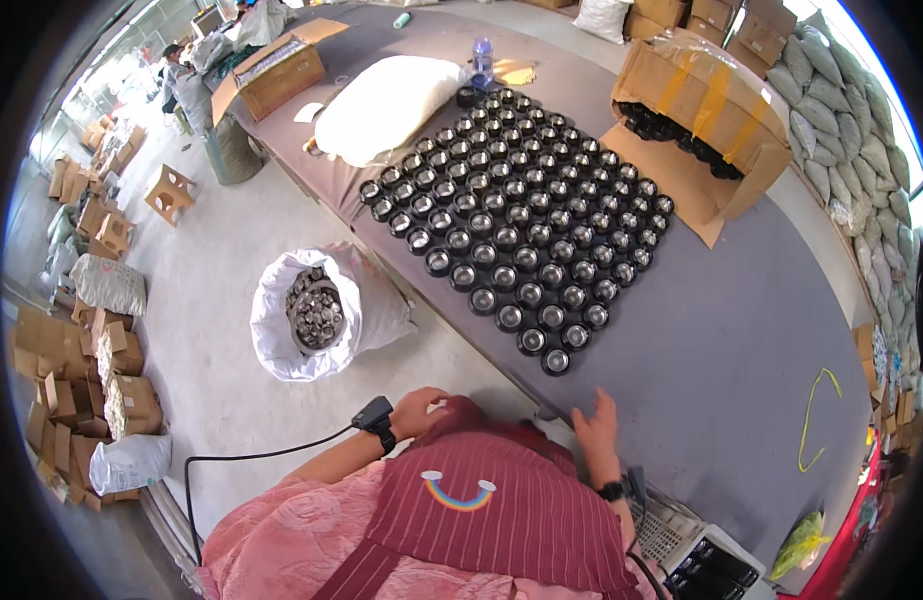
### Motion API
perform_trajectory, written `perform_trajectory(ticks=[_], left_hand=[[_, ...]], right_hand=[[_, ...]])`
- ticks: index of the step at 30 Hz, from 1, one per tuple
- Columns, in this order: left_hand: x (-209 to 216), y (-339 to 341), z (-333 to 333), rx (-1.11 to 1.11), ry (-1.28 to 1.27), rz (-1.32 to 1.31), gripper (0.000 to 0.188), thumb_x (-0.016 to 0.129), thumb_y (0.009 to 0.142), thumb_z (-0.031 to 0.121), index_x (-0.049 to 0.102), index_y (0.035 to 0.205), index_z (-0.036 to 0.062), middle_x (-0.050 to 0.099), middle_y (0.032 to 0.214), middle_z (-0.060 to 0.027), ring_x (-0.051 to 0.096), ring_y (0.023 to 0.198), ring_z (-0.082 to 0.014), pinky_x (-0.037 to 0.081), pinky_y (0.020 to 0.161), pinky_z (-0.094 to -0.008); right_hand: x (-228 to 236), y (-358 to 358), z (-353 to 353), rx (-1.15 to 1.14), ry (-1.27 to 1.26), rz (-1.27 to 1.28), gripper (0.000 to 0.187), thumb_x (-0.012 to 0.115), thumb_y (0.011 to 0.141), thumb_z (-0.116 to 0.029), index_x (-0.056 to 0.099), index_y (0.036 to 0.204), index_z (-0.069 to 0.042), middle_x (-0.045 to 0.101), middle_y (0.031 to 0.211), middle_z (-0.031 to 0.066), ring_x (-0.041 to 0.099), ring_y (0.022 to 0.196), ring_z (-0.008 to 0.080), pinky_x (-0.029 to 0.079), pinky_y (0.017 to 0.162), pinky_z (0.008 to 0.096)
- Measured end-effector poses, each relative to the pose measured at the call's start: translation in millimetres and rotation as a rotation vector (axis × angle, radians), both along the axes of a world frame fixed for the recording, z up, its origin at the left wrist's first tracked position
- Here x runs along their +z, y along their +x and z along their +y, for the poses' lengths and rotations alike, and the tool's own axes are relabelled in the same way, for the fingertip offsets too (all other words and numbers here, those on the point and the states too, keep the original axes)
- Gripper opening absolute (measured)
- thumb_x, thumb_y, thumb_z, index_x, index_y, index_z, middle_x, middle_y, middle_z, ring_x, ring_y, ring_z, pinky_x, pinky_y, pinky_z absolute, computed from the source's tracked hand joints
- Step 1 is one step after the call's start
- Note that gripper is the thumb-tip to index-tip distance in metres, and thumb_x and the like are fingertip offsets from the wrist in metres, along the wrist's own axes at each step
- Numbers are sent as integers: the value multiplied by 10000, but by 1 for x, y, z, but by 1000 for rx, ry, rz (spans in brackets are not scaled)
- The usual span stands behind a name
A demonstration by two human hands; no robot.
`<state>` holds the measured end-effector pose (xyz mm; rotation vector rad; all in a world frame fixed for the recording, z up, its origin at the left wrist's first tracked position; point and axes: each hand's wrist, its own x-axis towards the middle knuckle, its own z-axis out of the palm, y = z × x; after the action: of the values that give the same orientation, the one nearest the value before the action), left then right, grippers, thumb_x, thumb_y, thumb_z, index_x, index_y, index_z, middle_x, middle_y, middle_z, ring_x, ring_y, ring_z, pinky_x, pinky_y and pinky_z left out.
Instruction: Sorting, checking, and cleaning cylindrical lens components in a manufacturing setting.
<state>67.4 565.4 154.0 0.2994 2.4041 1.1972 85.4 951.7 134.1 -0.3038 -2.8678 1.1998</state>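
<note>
Both of my hands are close to my body at the table's near edge. My left hand [419,412] rests against the dark red striped apron [502,480], its fingertips partly hidden there. Over the table edge, my right hand [597,427] is raised with fingers stretched out and nothing visible in it. Beyond it, several rows of small black round pieces with shiny silver centres [530,341] stand on the grey-covered table [722,370]. An open white sack [272,345] of loose silver metal parts [316,309] stands on the floor to the left of the table.
A cardboard box [722,90] lies open at the far right, black pieces inside. A stuffed white bag [387,110], a clear purple-tinted bottle [483,62] and another open box [282,75] are at the back. A yellow strap [808,425] lies right; a grey crate [672,530] stands near my right wrist.
</note>
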Motion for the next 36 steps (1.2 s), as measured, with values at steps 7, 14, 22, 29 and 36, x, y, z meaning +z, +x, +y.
perform_trajectory(ticks=[7,14,22,29,36], left_hand=[[-14,-2,8,165,134,-94,385,670,847,146,605,1206,21,662,1103,-154,661,1010,-238,532,883,-338],[-18,-30,2,89,114,-95,429,662,879,82,556,1288,11,638,1171,-112,625,1054,-182,512,924,-314],[-24,-113,-42,39,159,-78,352,649,890,82,581,1224,-5,636,1166,-116,624,1060,-186,515,911,-315],[-19,-206,-131,-123,82,-137,362,664,874,178,611,1184,-1,686,1055,-132,673,961,-216,538,862,-333],[-28,-248,-208,-148,-61,-172,305,662,885,232,664,1079,-3,710,991,-143,693,913,-228,541,817,-329]], right_hand=[[-8,-58,-36,78,59,3,778,786,727,-270,389,1348,-21,469,1282,229,452,1203,420,413,1003,472],[-15,-74,-50,84,86,-98,827,808,700,-288,361,1354,-49,446,1304,224,422,1222,417,408,999,486],[-25,-91,-65,33,249,-90,819,812,684,-245,377,1348,-44,468,1261,209,435,1172,414,405,977,493],[-16,-96,-99,-267,289,-175,752,761,635,-125,429,1306,-61,540,1192,204,492,1113,425,423,970,496],[-30,-103,-112,-414,193,-17,667,737,636,-68,501,1260,-50,574,1190,201,513,1123,424,420,972,487]])
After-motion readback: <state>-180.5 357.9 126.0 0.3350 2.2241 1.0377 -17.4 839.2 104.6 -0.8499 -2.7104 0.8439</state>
